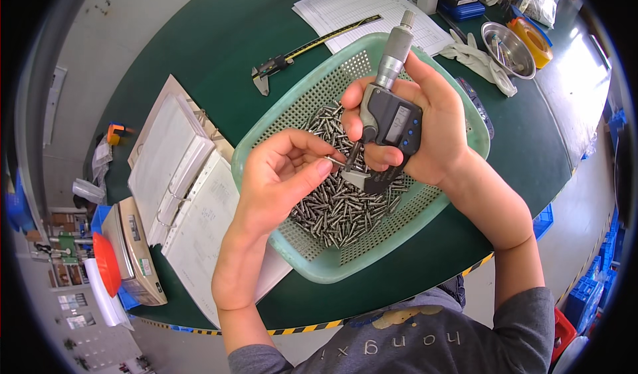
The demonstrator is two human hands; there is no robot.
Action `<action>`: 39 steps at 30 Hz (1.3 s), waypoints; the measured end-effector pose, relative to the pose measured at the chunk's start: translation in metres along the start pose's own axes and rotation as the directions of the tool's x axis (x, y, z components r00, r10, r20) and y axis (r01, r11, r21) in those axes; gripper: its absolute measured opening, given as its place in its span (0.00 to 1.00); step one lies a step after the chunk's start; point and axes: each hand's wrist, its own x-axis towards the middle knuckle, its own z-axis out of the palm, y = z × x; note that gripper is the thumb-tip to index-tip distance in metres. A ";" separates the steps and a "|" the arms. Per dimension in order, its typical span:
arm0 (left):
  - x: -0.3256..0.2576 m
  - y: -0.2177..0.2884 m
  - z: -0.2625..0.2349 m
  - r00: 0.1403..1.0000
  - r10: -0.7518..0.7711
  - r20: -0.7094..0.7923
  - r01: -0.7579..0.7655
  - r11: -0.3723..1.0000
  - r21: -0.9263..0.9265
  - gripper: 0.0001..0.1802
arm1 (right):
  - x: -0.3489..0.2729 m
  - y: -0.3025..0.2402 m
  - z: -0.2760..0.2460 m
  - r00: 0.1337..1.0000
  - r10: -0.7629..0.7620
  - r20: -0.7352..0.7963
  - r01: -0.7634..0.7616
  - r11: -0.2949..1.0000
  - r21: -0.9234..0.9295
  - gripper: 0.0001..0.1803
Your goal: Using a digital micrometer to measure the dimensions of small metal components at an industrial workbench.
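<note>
Left hand point(271, 182) pinching metal pin point(334, 161); right hand point(437, 123) gripping digital micrometer point(397, 123) (both above green basket point(316, 272)).

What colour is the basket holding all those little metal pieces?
The basket is pale green; the head view shows it best.

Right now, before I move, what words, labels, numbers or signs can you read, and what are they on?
Grey shirt: pale letters, upside down here, not copied.
Micrometer: display digits, too blurred to read surely.
Ring binder: page writing, too small.
Gridded sheets: too small.
Caliper: scale marks, too small.
Weighing scale: labels, too small.
</note>
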 end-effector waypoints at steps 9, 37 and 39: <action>-0.002 0.001 0.002 0.999 -0.030 0.010 0.031 0.994 -0.103 0.09 | 0.001 0.001 0.001 1.000 0.004 0.024 -0.004 1.000 0.012 0.36; -0.003 -0.004 0.005 1.000 -0.024 0.019 0.024 1.000 -0.010 0.09 | 0.001 -0.001 0.007 0.998 0.047 -0.052 -0.050 0.998 -0.042 0.37; -0.003 -0.004 0.005 0.999 -0.031 0.023 0.032 0.999 -0.012 0.10 | 0.002 0.001 0.005 0.999 0.032 -0.039 -0.034 0.998 -0.048 0.38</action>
